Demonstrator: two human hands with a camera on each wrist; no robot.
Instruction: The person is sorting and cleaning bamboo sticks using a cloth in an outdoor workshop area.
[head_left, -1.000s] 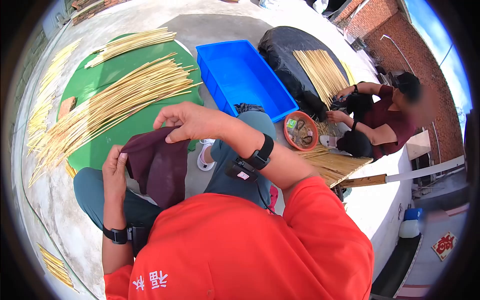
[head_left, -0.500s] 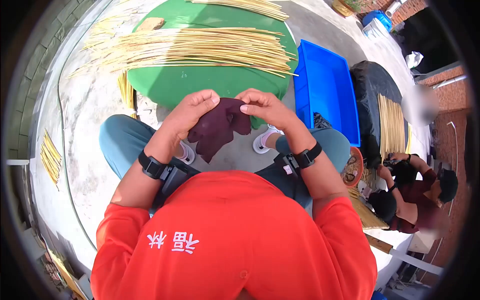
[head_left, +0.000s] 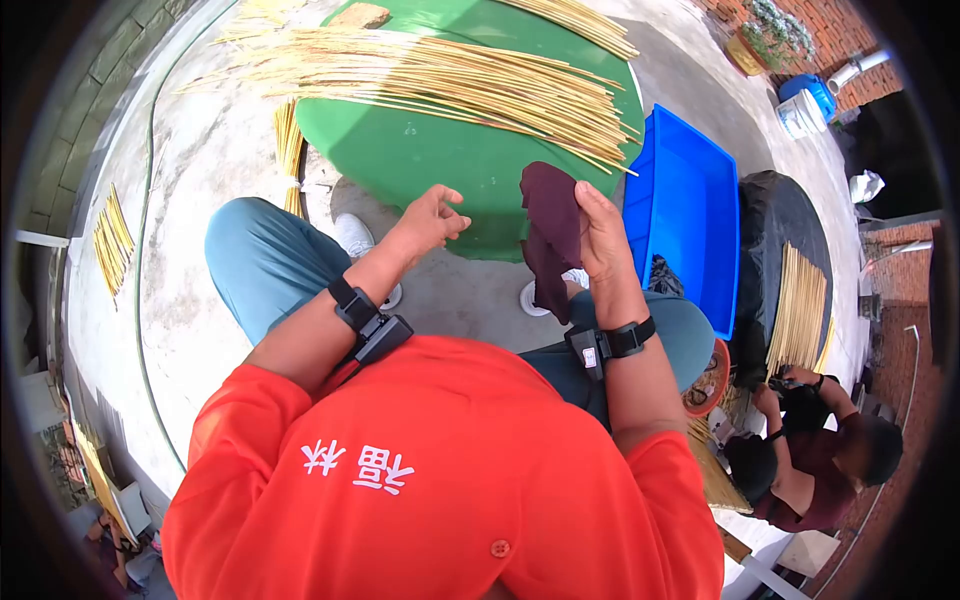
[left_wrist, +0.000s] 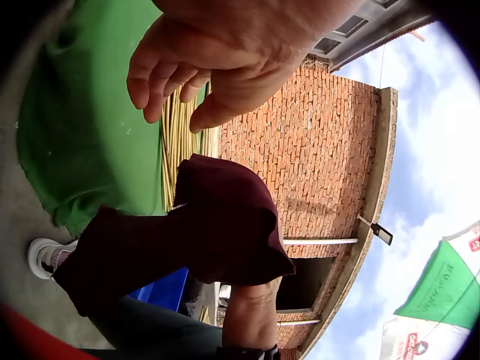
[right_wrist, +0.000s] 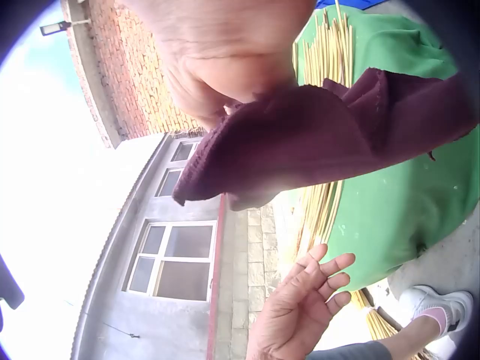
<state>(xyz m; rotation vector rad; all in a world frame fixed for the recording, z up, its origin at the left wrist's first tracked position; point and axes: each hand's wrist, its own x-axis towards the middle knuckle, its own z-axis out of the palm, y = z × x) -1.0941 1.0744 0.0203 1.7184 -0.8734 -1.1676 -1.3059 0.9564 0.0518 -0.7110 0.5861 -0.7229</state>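
Note:
A dark maroon piece of cloth (head_left: 548, 215) hangs from my right hand (head_left: 606, 238), its thumb lying over the fabric. In the right wrist view the cloth (right_wrist: 300, 142) drapes below that hand with a ragged edge and folds. My left hand (head_left: 430, 222) is apart from the cloth, its fingers loosely bent and nothing between them. The left wrist view shows this hand (left_wrist: 217, 67) above the cloth (left_wrist: 225, 225), with a gap between. The right fingers are partly hidden behind the fabric.
In front stands a round table under a green cover (head_left: 400, 150), with long straw-coloured sticks (head_left: 480, 80) and a brick piece (head_left: 360, 15) on it. To the right are a blue tub (head_left: 690, 200), a black-covered table (head_left: 770, 215), an orange basin (head_left: 712, 385) and another person (head_left: 815, 470).
Both hands held the cloth earlier; the left has let go and moved away left. My right hand has carried the cloth to the right. The head view has turned.

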